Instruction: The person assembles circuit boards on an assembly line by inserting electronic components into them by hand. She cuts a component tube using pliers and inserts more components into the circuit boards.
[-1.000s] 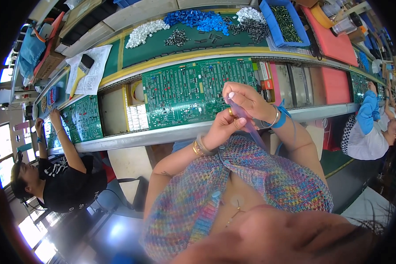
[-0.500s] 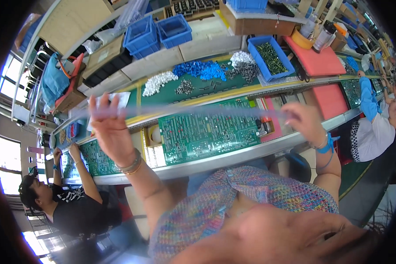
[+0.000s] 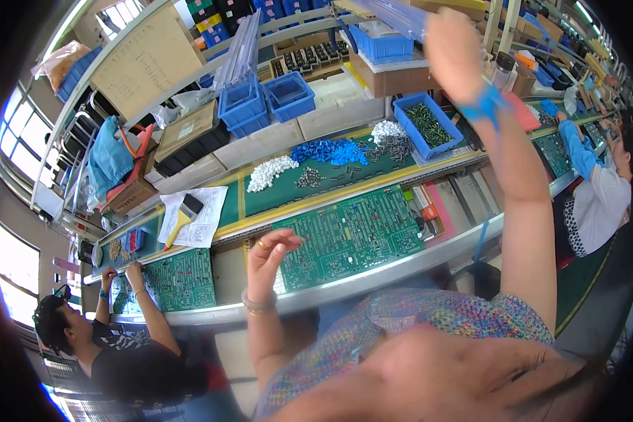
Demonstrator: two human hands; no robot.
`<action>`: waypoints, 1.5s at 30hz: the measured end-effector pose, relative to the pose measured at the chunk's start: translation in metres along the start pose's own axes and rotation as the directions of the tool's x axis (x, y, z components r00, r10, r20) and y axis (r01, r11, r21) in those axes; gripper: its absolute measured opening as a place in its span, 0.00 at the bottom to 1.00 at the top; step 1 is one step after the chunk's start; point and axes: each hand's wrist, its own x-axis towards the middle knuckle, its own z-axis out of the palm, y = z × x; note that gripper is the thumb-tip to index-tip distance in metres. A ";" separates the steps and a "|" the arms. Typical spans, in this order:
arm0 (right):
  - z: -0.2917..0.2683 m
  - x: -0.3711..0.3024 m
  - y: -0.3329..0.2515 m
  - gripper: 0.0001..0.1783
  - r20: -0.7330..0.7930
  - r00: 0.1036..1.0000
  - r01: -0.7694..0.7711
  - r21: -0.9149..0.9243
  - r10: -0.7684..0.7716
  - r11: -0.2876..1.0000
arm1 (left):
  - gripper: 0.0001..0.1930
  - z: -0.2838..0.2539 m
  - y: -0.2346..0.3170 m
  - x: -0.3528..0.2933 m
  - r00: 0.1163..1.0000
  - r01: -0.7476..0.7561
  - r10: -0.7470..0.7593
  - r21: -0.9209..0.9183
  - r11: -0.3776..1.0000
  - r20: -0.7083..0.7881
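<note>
Raised toward the upper rack, my right hand [image 3: 458, 60], with a blue band at the wrist, is closed around long clear plastic tubes [image 3: 394, 17]; its fingertips are partly hidden. My left hand [image 3: 266, 264] hovers over the left edge of a large green circuit board [image 3: 355, 235]. Its fingers are loosely bent, a ring on one of them, and nothing shows between them. The board lies flat on the line, filled with many small components.
Behind the board lie heaps of white parts [image 3: 271, 172], blue parts [image 3: 323, 151] and dark grey parts [image 3: 394, 149]. A blue bin [image 3: 429, 128] holds green-black components. Paper sheets [image 3: 197, 218] carry a yellow-handled brush [image 3: 181, 224]. Co-workers sit left [image 3: 112, 344] and right [image 3: 605, 190].
The long translucent tube held across both hands has left my left hand. My right hand has risen to the upper rack; my left hand has dropped toward the board's left edge.
</note>
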 end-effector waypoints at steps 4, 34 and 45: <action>0.127 0.066 -0.068 0.13 0.037 0.981 -0.179 -0.178 0.189 0.967 | 0.13 -0.007 -0.012 -0.017 0.998 0.056 -0.057 -0.030 0.998 -0.039; -0.069 -0.107 -0.031 0.08 0.253 0.967 -0.150 0.473 0.029 0.868 | 0.04 -0.032 -0.072 0.002 0.975 0.174 -0.033 0.660 0.731 -0.221; -0.097 -0.328 -0.146 0.04 0.622 0.726 -0.612 0.779 -0.292 0.138 | 0.05 0.010 -0.138 0.174 0.949 -0.301 0.177 0.916 0.267 0.260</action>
